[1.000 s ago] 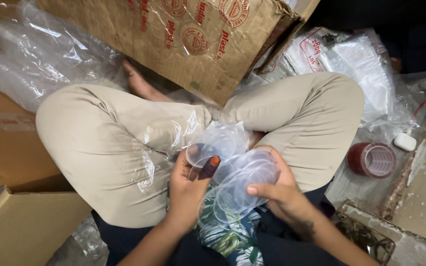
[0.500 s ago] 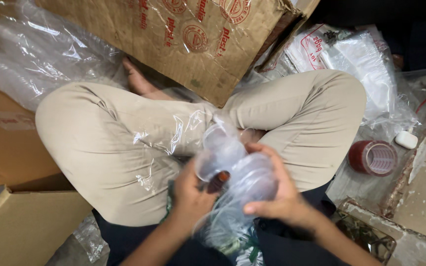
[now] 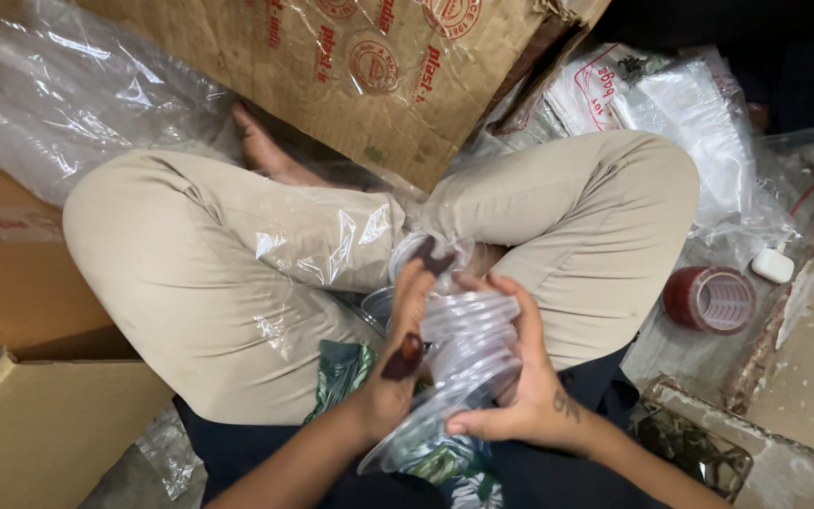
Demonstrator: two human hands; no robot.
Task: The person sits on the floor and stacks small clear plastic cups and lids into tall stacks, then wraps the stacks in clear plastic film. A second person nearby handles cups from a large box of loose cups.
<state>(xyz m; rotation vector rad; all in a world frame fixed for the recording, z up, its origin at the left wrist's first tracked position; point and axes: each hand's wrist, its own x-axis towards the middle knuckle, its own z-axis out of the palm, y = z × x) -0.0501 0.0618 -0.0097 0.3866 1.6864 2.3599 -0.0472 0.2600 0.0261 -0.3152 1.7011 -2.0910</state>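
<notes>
Head camera footage looked down on a person sitting cross-legged, both hands clamped around a stack of clear plastic lids [image 3: 468, 353] held over the lap. The left hand [image 3: 398, 363] pressed flat against the stack's near side while the right hand [image 3: 520, 396] cupped the far side, apparently to keep the slippery discs aligned. The lids looked thin, transparent and nested, ridged at their rims. A roll of red tape [image 3: 710, 300] lay well apart, beside the right knee.

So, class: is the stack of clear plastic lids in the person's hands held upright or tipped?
Tipped. The stack of clear lids slants between the left hand and right hand, lower end towards the body.
</notes>
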